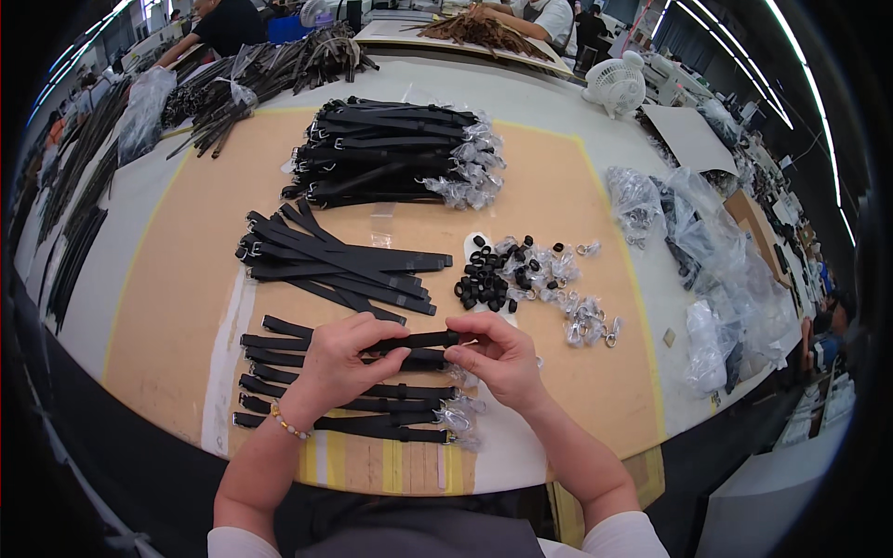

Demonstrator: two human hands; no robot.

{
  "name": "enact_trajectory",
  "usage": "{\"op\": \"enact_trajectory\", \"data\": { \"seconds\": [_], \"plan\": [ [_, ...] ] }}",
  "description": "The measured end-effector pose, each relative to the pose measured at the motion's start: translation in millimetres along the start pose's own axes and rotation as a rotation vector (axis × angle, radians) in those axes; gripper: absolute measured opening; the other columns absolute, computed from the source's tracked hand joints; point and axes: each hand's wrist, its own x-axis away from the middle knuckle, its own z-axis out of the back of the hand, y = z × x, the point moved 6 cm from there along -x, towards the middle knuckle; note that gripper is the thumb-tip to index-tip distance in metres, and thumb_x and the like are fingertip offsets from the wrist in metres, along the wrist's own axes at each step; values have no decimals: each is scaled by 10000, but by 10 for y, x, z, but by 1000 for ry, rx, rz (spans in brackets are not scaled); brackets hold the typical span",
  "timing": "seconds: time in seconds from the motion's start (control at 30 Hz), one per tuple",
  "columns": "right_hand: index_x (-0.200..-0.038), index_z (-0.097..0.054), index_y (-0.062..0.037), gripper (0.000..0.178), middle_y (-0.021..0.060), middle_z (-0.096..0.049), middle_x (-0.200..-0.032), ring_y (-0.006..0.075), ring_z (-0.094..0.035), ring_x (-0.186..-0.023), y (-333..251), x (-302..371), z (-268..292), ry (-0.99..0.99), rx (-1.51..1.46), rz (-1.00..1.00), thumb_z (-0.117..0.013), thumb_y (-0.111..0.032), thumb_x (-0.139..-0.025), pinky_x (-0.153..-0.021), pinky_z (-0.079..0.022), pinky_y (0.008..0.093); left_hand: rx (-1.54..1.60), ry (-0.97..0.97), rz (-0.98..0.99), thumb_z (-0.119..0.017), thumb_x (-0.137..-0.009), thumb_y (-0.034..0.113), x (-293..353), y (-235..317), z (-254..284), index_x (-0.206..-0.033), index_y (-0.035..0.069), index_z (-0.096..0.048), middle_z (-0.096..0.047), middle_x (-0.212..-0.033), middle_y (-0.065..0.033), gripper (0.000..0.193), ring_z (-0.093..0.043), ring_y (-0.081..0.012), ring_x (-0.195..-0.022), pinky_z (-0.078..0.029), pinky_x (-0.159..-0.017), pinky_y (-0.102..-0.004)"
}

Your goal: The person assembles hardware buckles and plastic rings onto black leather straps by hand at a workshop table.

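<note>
Between my hands stretches a black strap [416, 341], held nearly level above the near part of the table. My left hand [346, 358] pinches its left part between thumb and fingers. At the other end, my right hand [495, 353] closes on the strap near a small black band. Below lies a row of black straps [391, 406] with plastic-wrapped metal clasps [459, 418] at their right ends. Just beyond my hands is a loose pile of buckled black straps [339, 260]. Small black loops [486, 279] and wrapped clasps [586, 321] are heaped right of that pile.
A stacked bundle of straps [386, 149] lies farther back. Dark strips [270, 70] cover the far left edge. A white fan [617, 86] and clear plastic bags [712, 270] stand along the right. Other people work across the table, one beside brown strips [484, 33].
</note>
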Motion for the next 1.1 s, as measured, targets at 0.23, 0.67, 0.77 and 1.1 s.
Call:
{"op": "enact_trajectory", "data": {
  "seconds": [0.23,0.67,0.77,1.1],
  "plan": [
    [-1186,-633,34,310,51,-660,-1086,110,-664,-958,113,34,-5,35,34,-171,-727,55,-891,-860,-569,245,-163,-62,-143,-811,-763,30,41,112,-45,-976,33,-737,-663,-757,-65,226,-627,-156,-616,-496,-528,-271],
    [-1280,-612,-80,264,65,-674,-1185,123,-639,-970,247,-2,87,7,-830,-406,-605,-149,-1026,-807,-530,253,50,32,-8,-803,-784,47,-1,13,50,-962,36,-722,-647,-771,-40,196,-607,-128,-611,-477,-510,-243],
    [-1282,-610,-78,261,63,-668,-1174,108,-624,-893,250,1,79,41,-825,-401,-598,-139,-1029,-785,-529,247,44,40,-8,-804,-780,50,2,20,51,-959,39,-721,-635,-774,-36,197,-599,-123,-605,-462,-494,-237],
    [-1282,-603,-56,252,71,-661,-1151,86,-632,-884,271,-7,76,34,-835,-396,-566,-131,-1044,-794,-552,230,20,46,-5,-805,-775,51,8,12,63,-953,35,-719,-628,-760,-36,198,-539,-128,-562,-412,-469,-248]
  ]
}}
